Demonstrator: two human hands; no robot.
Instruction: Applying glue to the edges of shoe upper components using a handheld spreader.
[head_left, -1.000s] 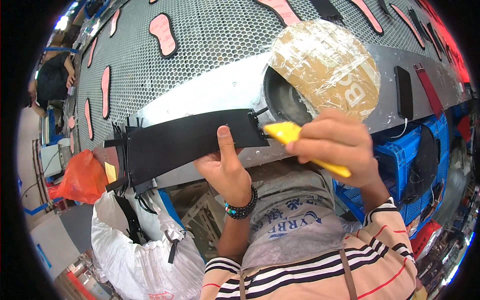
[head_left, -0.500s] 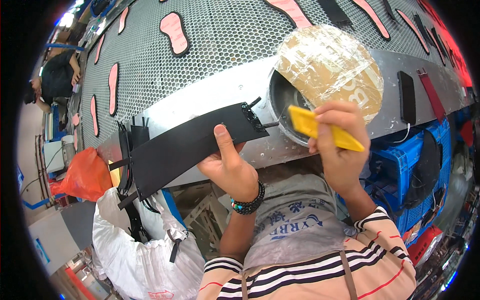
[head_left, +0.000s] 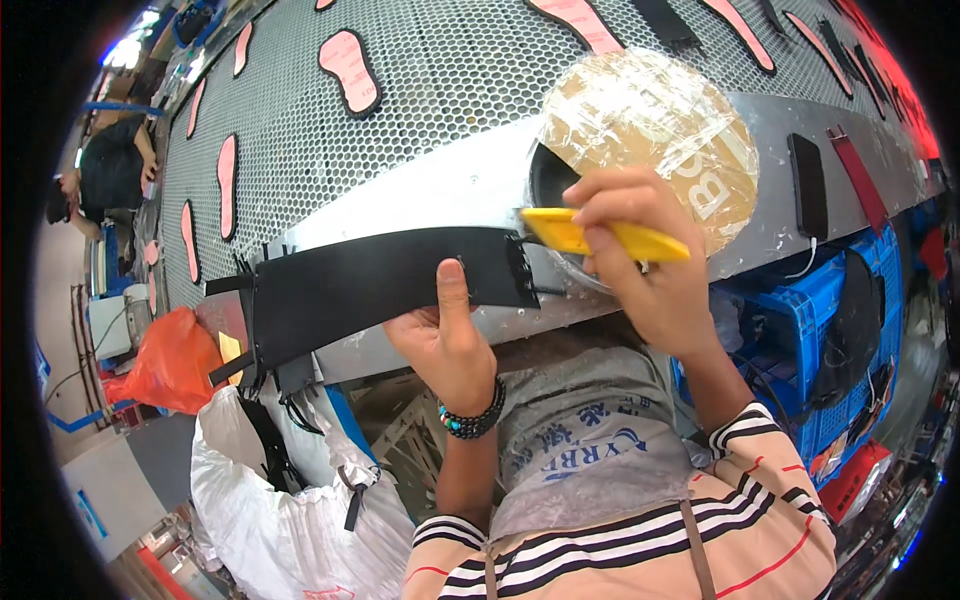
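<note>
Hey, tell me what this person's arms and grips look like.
The sleeves are beige with black and white stripes and thin red lines, leaving the forearms bare. The left grip is ungloved, with a wrist bracelet of dark beads, a few coloured. The right grip is ungloved too, no bracelet visible.

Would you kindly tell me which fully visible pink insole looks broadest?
The pink insole upper left of centre, beyond the black panel in the left hand; other whole ones look slimmer, and the broad one by the cardboard disc is cropped.
</note>
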